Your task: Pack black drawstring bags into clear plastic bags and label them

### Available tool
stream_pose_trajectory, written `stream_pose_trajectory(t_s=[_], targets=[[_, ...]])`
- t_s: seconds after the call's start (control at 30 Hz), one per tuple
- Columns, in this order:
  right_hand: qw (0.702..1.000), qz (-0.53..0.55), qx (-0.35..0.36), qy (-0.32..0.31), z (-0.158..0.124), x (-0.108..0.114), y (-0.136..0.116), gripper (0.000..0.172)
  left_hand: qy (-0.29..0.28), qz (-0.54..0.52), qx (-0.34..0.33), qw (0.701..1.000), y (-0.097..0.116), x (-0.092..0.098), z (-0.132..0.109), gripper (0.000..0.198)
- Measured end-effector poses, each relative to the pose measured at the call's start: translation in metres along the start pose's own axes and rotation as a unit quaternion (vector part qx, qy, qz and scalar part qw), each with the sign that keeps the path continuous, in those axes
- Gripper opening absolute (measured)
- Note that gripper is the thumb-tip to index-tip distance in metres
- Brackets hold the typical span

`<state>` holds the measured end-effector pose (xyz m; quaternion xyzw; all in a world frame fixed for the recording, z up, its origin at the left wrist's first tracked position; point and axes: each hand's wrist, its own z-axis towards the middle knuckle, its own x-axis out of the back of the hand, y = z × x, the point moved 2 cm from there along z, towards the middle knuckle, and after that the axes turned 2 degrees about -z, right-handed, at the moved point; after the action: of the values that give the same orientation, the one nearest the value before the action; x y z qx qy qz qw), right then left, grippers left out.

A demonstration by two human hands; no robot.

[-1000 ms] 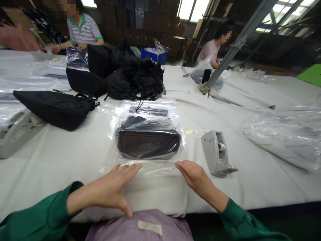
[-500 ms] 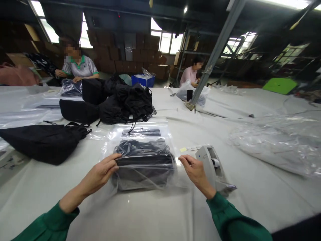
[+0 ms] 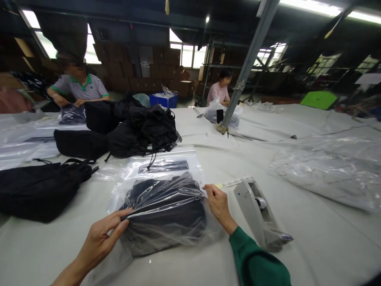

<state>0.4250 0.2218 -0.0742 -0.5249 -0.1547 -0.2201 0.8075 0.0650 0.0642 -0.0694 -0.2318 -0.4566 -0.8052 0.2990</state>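
Observation:
Before me on the table lies a clear plastic bag (image 3: 166, 212) with a folded black fabric item inside, perhaps a black bag. Its film is drawn into taut creases across the top, and a printed black panel (image 3: 163, 166) shows near its far edge. My left hand (image 3: 104, 236) pinches the film at the left side between thumb and fingers. At the right side, my right hand (image 3: 219, 204) grips the film in a closed pinch. Just right of that hand stands a grey tape dispenser (image 3: 263, 216) with a white roll in it.
Black drawstring bags (image 3: 143, 129) are heaped at the back left, another black bag (image 3: 44, 190) nearer. Clear plastic bags (image 3: 330, 171) lie at the right. A metal post (image 3: 250, 63) rises beyond. Two people (image 3: 79, 89) sit across the table. A label strip (image 3: 235, 182) lies beside the dispenser.
My left hand has moved left and nearer to me, pulling the film into diagonal creases. My right hand has closed in on the bag's right side. The view has shifted slightly.

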Motion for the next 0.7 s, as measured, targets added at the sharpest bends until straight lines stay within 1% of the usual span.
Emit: stream_pose_trajectory(t_s=[0.03,0.07,0.1,0.13,0.17,0.2,0.23,0.27,0.3,0.33,0.4,0.47,0.5,0.53,0.57,0.6,0.63,0.67,0.7], targets=[[1.000,0.005,0.008,0.013,-0.003,0.007,-0.002,0.049,0.001,-0.001,0.001,1.000,0.000,0.000,0.000,0.026],[0.999,0.013,0.030,0.025,-0.005,0.016,-0.007,0.051,0.002,-0.002,0.001,1.000,0.000,-0.001,-0.001,0.025],[0.997,0.021,0.068,0.027,-0.008,0.026,-0.015,0.054,0.000,-0.002,0.003,1.000,0.001,0.000,-0.001,0.024],[0.992,0.025,0.121,0.012,-0.010,0.034,-0.026,0.057,-0.002,-0.002,0.005,1.000,0.002,0.000,-0.001,0.022],[0.983,0.023,0.179,-0.019,-0.011,0.040,-0.037,0.061,-0.006,-0.002,0.007,1.000,0.003,0.001,-0.001,0.022],[0.971,0.014,0.230,-0.063,-0.011,0.043,-0.049,0.067,-0.012,-0.003,0.010,1.000,0.003,0.002,0.001,0.022],[0.958,0.001,0.266,-0.111,-0.010,0.042,-0.060,0.076,-0.020,-0.004,0.013,1.000,0.003,0.003,0.003,0.024],[0.947,-0.012,0.283,-0.154,-0.008,0.038,-0.068,0.083,-0.033,-0.006,0.017,0.999,0.003,0.005,0.005,0.026],[0.941,-0.020,0.282,-0.188,-0.006,0.032,-0.074,0.084,-0.050,-0.007,0.020,0.999,0.002,0.007,0.009,0.029],[0.939,-0.021,0.269,-0.214,-0.005,0.025,-0.077,0.077,-0.070,-0.008,0.023,0.997,0.001,0.010,0.013,0.032],[0.943,-0.007,0.231,-0.240,-0.005,0.009,-0.076,0.051,-0.112,-0.004,0.026,0.993,-0.003,0.017,0.021,0.035],[0.954,0.015,0.195,-0.228,-0.009,-0.003,-0.071,0.032,-0.144,0.012,0.027,0.989,-0.004,0.025,0.027,0.038],[0.960,0.026,0.182,-0.211,-0.012,-0.006,-0.068,0.027,-0.147,0.032,0.021,0.988,-0.003,0.029,0.028,0.038],[0.965,0.034,0.172,-0.193,-0.016,-0.008,-0.066,0.026,-0.135,0.066,0.013,0.989,0.001,0.032,0.029,0.037],[0.970,0.040,0.163,-0.178,-0.020,-0.009,-0.064,0.026,-0.103,0.114,0.002,0.988,0.009,0.034,0.030,0.035],[0.973,0.045,0.155,-0.166,-0.023,-0.010,-0.063,0.025,-0.051,0.171,-0.010,0.984,0.020,0.034,0.030,0.031],[0.975,0.049,0.150,-0.158,-0.025,-0.010,-0.063,0.024,0.012,0.225,-0.023,0.974,0.033,0.031,0.030,0.026],[0.976,0.052,0.145,-0.154,-0.027,-0.010,-0.063,0.024,0.070,0.266,-0.036,0.961,0.048,0.024,0.030,0.026],[0.977,0.054,0.142,-0.150,-0.028,-0.010,-0.063,0.024,0.114,0.292,-0.048,0.949,0.063,0.015,0.031,0.030]])
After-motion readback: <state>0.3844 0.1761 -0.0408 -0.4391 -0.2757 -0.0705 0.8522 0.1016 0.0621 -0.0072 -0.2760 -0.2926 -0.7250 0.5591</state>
